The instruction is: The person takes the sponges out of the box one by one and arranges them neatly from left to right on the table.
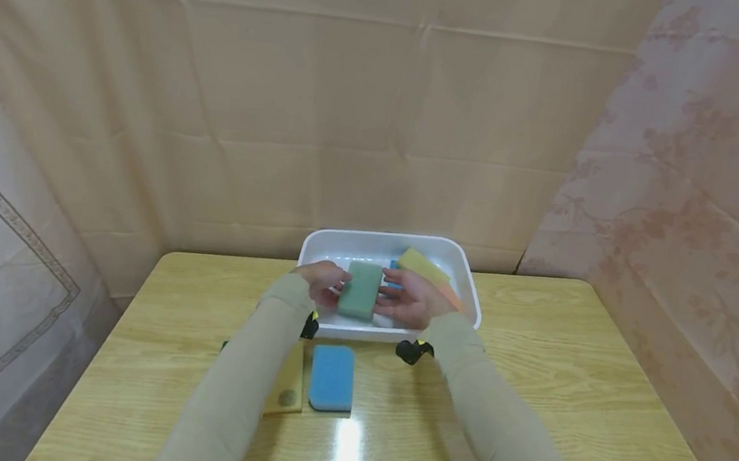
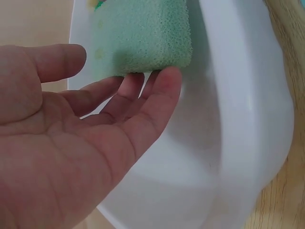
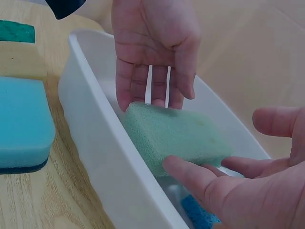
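Hands meet over a white tub (image 1: pixel 467 272) at the far edge of a wooden table (image 1: pixel 563 389), with a green sponge (image 1: pixel 360 289) carried between them. The left hand (image 1: pixel 323 280) is open, its fingers (image 2: pixel 157 90) straight and spread, their tips touching the sponge's near end from below; the thumb stands clear of it. The right hand (image 1: pixel 411 301) is open too, palm up, with its fingers (image 3: pixel 190 177) straight and touching the sponge's other end, the thumb lifted away. Neither hand curls round the sponge; it rests across the fingertips of both, above the inside of the tub and close to the tub's near wall.

Deeper in the tub lies a yellow sponge (image 1: pixel 423 265), propped against the far right corner, and a blue one (image 1: pixel 395 267) shows just beside it, partly hidden by the hands. On the table in front of the tub lies a blue sponge (image 1: pixel 332 377), flat, and just to its left a tan sponge (image 1: pixel 286 388) is half covered by the left sleeve (image 1: pixel 235 390). Beige cloth (image 1: pixel 288 99) hangs behind the table.
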A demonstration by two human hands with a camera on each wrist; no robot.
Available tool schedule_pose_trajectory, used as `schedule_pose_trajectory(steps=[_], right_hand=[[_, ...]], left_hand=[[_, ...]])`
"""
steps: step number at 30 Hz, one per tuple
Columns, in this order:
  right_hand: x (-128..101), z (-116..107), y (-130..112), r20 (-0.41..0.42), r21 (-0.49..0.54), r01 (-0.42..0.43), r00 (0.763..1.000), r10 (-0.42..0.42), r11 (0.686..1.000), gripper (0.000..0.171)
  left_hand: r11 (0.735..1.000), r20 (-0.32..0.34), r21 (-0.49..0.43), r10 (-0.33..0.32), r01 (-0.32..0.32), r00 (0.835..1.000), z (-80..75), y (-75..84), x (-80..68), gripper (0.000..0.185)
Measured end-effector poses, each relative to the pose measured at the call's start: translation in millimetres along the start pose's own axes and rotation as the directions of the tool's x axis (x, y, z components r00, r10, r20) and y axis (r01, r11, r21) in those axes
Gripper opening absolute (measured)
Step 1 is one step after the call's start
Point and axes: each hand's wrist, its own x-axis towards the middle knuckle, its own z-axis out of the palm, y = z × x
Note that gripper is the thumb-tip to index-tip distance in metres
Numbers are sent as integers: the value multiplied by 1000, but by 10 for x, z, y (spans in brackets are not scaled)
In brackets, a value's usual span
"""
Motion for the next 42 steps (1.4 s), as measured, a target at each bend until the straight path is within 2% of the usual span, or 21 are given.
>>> schedule_pose_trajectory(steps=[5, 11, 18, 22, 26, 32, 42], right_hand=[[-5, -19, -28, 7, 9, 8, 1000, -8, 1000, 53], [-71, -44, -69, 31, 7, 33, 999, -33, 999, 51], [-150, -50, -114, 66, -117, 97, 994, -90, 988, 46], [-172, -58, -128, 75, -171, 141, 989, -130, 975, 46], [-203, -71, -124, 102, -186, 182, 981, -166, 965, 47], [-306, -67, -97, 97, -199, 246, 968, -231, 949, 44], [-439, -93, -46, 158, -252, 324, 943, -292, 912, 46]], left_hand=[[998, -5, 23, 57, -57, 998, 5, -11, -1, 53], [992, -21, -25, 122, -123, 992, 38, -15, -45, 51], [981, -70, -43, 185, -188, 980, 55, 1, -103, 48], [972, -75, -76, 216, -221, 974, 42, -12, -123, 46], [955, -78, -154, 244, -253, 967, 50, -48, -145, 44], [911, -104, -279, 285, -302, 953, 113, -86, -199, 39], [881, -147, -311, 326, -357, 934, 203, -162, -278, 34]])
